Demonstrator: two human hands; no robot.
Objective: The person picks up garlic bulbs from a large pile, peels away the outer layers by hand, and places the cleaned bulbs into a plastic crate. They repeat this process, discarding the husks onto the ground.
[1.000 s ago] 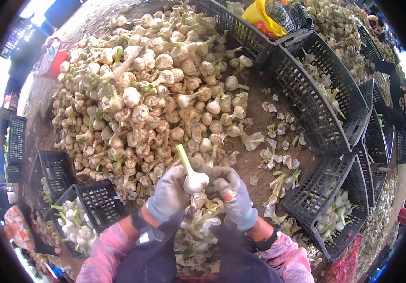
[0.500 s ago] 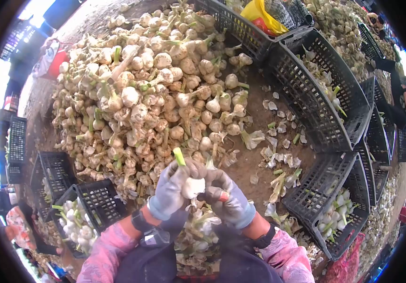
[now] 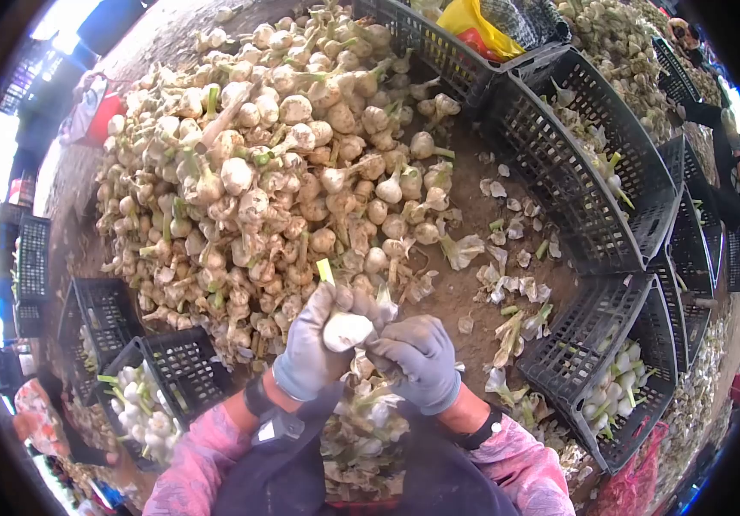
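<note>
In the head view my left hand (image 3: 308, 348), in a grey glove, is closed around a white garlic bulb (image 3: 347, 332), its green cut stem (image 3: 325, 272) poking up above the fingers. My right hand (image 3: 420, 359), also gloved, is closed just right of the bulb, with its fingertips near the bulb's side; whatever it pinches is hidden. Beyond both hands rises a large heap of unpeeled garlic (image 3: 258, 172). Loose skins and stems (image 3: 361, 439) lie between my legs.
Black crates stand on the right (image 3: 559, 172), one holding white garlic (image 3: 619, 387). Another crate of garlic (image 3: 142, 413) is at the lower left. Skins litter the ground (image 3: 473, 301). A yellow bag (image 3: 473, 30) rests at the top. A co-worker's patterned sleeve (image 3: 39, 417) shows far left.
The garlic bulb has tilted in my left hand, its base now turned more toward the camera. My right hand has turned, its fingers curling more tightly, and shifted slightly down.
</note>
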